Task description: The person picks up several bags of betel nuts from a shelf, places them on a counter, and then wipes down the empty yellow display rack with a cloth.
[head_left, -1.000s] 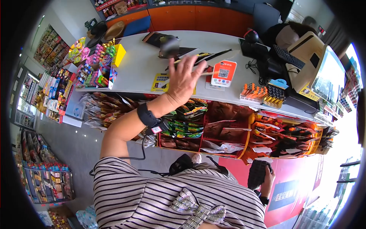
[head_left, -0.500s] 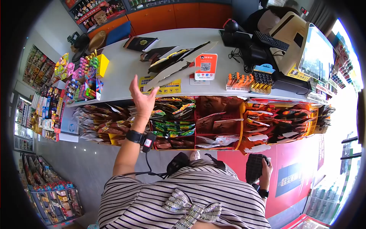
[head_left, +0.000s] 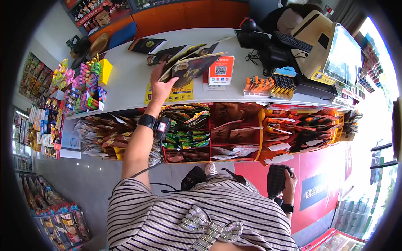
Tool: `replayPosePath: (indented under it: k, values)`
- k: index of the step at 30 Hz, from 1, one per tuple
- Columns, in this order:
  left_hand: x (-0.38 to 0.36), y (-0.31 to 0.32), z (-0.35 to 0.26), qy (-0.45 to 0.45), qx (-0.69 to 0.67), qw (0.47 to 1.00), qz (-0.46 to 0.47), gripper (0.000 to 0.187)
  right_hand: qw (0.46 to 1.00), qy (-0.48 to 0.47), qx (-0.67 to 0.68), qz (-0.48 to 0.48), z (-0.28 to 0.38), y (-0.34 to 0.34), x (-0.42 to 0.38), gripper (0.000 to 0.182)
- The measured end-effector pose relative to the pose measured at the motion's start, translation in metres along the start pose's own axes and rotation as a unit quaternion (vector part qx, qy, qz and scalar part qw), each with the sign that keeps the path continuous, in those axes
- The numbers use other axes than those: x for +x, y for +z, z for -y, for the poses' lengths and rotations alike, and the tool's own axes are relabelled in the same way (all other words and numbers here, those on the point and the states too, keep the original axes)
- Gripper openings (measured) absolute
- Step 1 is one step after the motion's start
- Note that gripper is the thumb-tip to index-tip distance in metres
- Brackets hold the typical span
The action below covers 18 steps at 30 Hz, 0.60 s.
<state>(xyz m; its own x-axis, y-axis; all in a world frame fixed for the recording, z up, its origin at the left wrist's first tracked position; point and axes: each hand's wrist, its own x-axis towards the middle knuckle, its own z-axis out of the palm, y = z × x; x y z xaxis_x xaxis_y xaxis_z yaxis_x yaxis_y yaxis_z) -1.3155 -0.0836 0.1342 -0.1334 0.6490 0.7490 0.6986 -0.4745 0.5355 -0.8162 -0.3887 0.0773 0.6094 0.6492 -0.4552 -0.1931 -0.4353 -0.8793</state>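
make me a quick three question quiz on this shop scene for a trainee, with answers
1. Which hand holds the fanned, flat dark packets above the pale smooth counter?
2. True or false: in the picture, the orange-and-white QR code sign is left of the bright, white-framed monitor.
3. What does the right hand hold?
a) a clear plastic bottle
b) a black grid-textured item
c) a yellow cardboard box

Key:
1. The left hand
2. True
3. b
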Motion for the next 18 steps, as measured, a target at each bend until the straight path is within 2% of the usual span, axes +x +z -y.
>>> replayPosePath:
  k: [2,3,6,7,8,10,13,18]
  values:
    - [-0.001,0.010,0.013,-0.029,-0.053,0.998,0.023,0.060,1.000,-0.003,-0.006,-0.009,-0.007,-0.005,0.000,0.026]
    - [0.000,0.012,0.010,-0.045,-0.072,0.996,0.004,0.045,1.000,0.002,0.000,-0.019,-0.008,-0.005,-0.002,0.026]
    - [0.002,0.009,0.002,-0.166,-0.200,0.965,0.030,0.031,0.999,0.015,0.015,-0.041,-0.013,-0.008,-0.007,0.026]
    - [0.001,0.013,0.008,-0.170,-0.200,0.965,-0.008,0.024,0.999,0.017,0.020,-0.043,-0.018,-0.010,-0.006,0.026]
    - [0.000,0.012,0.012,-0.200,-0.178,0.963,-0.012,0.025,0.999,0.019,0.024,-0.044,-0.020,-0.012,-0.006,0.026]
    - [0.002,0.013,0.021,-0.195,-0.136,0.969,-0.070,0.024,0.999,0.022,0.017,-0.036,-0.020,-0.011,-0.008,0.026]
    - [0.009,-0.006,0.032,-0.195,-0.134,0.965,-0.110,0.019,0.999,0.015,-0.001,-0.042,-0.023,-0.012,-0.006,0.026]
    - [0.019,-0.071,0.049,-0.171,-0.104,0.965,-0.169,0.016,0.999,0.027,-0.032,-0.034,-0.018,-0.005,-0.002,0.028]
